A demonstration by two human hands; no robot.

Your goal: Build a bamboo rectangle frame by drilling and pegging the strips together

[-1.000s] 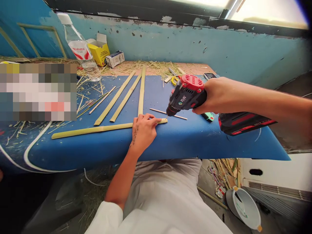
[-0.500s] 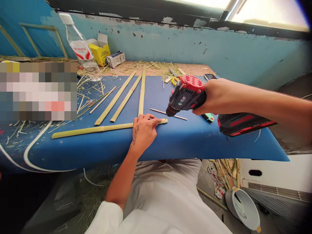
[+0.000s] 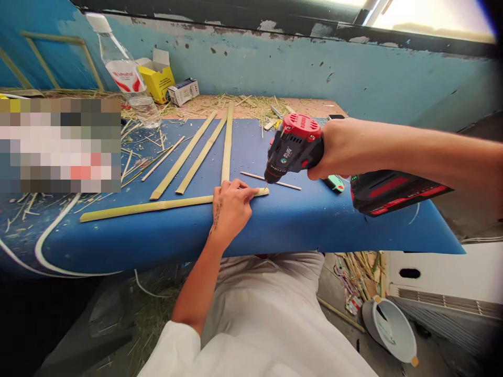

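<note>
A long green bamboo strip (image 3: 149,208) lies along the front of the blue padded table (image 3: 298,220). My left hand (image 3: 230,207) presses flat on its right end, fingers together. My right hand (image 3: 340,149) grips a red and black cordless drill (image 3: 298,149), whose bit points down onto the strip's right tip, just beyond my left fingertips. The drill's battery pack (image 3: 396,191) juts out under my right forearm.
Three more bamboo strips (image 3: 202,155) lie angled behind, with a thin stick (image 3: 275,181) near the drill. A water bottle (image 3: 126,73), a yellow box (image 3: 157,78) and a small carton (image 3: 183,91) stand at the back. Bamboo shavings litter the left. A grey bucket (image 3: 391,332) sits on the floor.
The view has shifted slightly, so everything sits a little higher in the frame. The drill stays on the strip's tip and my left hand stays pressed on it.
</note>
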